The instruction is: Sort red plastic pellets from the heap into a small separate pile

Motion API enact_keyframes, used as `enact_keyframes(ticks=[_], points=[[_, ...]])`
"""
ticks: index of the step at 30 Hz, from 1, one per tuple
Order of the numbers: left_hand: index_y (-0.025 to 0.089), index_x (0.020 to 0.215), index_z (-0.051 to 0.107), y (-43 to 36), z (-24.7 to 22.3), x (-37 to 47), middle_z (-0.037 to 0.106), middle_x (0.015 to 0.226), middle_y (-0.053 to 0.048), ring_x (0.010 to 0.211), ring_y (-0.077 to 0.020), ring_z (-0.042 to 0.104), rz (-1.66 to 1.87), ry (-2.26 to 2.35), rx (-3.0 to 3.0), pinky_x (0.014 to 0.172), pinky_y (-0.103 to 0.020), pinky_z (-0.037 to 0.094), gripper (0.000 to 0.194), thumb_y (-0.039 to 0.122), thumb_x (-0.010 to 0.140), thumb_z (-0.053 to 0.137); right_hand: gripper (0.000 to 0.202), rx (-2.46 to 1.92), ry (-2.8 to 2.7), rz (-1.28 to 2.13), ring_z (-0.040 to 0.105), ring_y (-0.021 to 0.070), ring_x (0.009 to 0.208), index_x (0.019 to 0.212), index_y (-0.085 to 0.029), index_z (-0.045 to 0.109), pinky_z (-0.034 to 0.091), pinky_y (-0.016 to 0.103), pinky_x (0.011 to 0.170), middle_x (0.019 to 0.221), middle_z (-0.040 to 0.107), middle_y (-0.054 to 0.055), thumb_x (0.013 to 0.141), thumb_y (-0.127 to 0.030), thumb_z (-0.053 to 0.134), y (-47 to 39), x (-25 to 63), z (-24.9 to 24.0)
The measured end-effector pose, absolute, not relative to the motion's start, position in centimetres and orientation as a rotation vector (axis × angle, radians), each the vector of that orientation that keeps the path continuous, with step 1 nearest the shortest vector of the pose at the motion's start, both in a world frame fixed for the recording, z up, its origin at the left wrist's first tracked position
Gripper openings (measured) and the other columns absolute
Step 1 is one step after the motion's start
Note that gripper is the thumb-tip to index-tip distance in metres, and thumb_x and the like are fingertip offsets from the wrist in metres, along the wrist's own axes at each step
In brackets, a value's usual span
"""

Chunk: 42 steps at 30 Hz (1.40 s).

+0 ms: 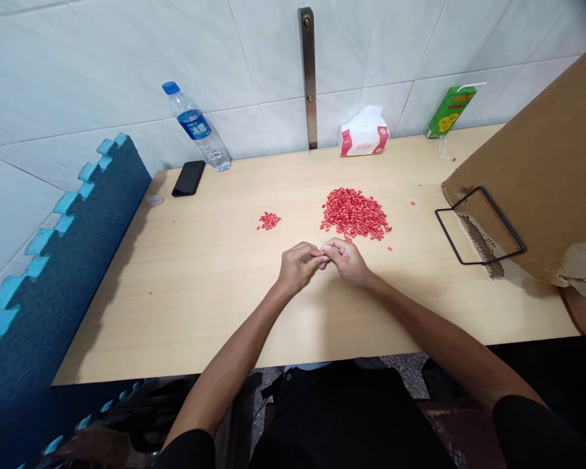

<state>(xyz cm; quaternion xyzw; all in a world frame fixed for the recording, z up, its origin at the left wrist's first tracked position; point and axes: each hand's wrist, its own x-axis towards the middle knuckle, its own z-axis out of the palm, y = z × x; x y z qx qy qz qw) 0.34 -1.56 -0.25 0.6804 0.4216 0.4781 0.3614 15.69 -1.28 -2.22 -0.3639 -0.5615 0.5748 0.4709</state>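
Note:
My left hand [297, 265] and my right hand [348, 260] meet fingertip to fingertip over the front middle of the table. Both are closed in a pinch, and a bit of a small red piece [324, 253] shows between them; most of it is covered by the fingers. Just beyond my right hand lies a large heap of small red cylinder-like pieces [355, 213]. A much smaller group of the same red pieces [269, 221] sits beyond my left hand, to the left of the heap. One loose red piece [389, 248] rests right of my right hand.
Along the wall stand a water bottle [200, 130], a tissue pack [364, 138] and a green drink carton [450, 114]. A black phone [189, 178] lies at the back left. Blue foam matting [73, 254] borders the left side; cardboard [532, 176] and a black wire frame [510, 228] stand right.

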Motion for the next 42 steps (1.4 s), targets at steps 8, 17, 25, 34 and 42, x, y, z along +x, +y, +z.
enact_keyframes(ticks=[8, 17, 25, 34, 42], points=[[0.017, 0.069, 0.067, -1.48, -0.32, 0.39, 0.066, 0.071, -0.004, 0.064, -0.0139, 0.063, 1.235, 1.086, 1.760, 0.060, -0.026, 0.051, 0.021, 0.037, 0.073, 0.072, 0.033, -0.910, -1.373, 1.396, 0.061, 0.0136, 0.060, 0.082, -0.017, 0.056, 0.050, 0.028, 0.063, 0.063, 0.062, 0.000, 0.087, -0.050, 0.052, -1.28, 15.62, -2.28], [0.016, 0.069, 0.066, -1.38, -0.95, 0.22, 0.065, 0.073, -0.003, 0.065, -0.0126, 0.063, 1.222, 1.089, 1.742, 0.061, -0.025, 0.050, 0.019, 0.034, 0.073, 0.072, 0.031, -0.896, -1.385, 1.397, 0.061, 0.0133, 0.060, 0.083, -0.017, 0.056, 0.049, 0.028, 0.063, 0.063, 0.062, 0.000, 0.088, -0.047, 0.051, -1.26, 15.70, -2.36], [0.016, 0.067, 0.065, -1.41, -0.69, 0.34, 0.065, 0.071, -0.003, 0.062, -0.0124, 0.062, 1.232, 1.085, 1.746, 0.059, -0.025, 0.049, 0.021, 0.035, 0.073, 0.072, 0.030, -0.897, -1.388, 1.387, 0.061, 0.0134, 0.060, 0.082, -0.016, 0.056, 0.049, 0.027, 0.063, 0.063, 0.062, 0.001, 0.089, -0.046, 0.050, -1.36, 15.70, -2.29], [0.016, 0.067, 0.065, -1.28, -1.12, 0.18, 0.065, 0.072, -0.003, 0.064, -0.0120, 0.061, 1.231, 1.102, 1.758, 0.060, -0.024, 0.049, 0.020, 0.033, 0.074, 0.072, 0.031, -0.919, -1.399, 1.382, 0.061, 0.0136, 0.061, 0.082, -0.017, 0.056, 0.048, 0.027, 0.064, 0.063, 0.062, 0.000, 0.088, -0.048, 0.050, -1.40, 15.73, -2.15], [0.017, 0.067, 0.064, -1.29, -0.97, 0.16, 0.065, 0.072, -0.003, 0.065, -0.0125, 0.062, 1.218, 1.140, 1.793, 0.061, -0.024, 0.049, 0.018, 0.032, 0.074, 0.072, 0.031, -0.934, -1.412, 1.372, 0.061, 0.0135, 0.060, 0.082, -0.017, 0.057, 0.048, 0.027, 0.064, 0.062, 0.063, 0.000, 0.088, -0.047, 0.051, -1.46, 15.77, -1.90]])
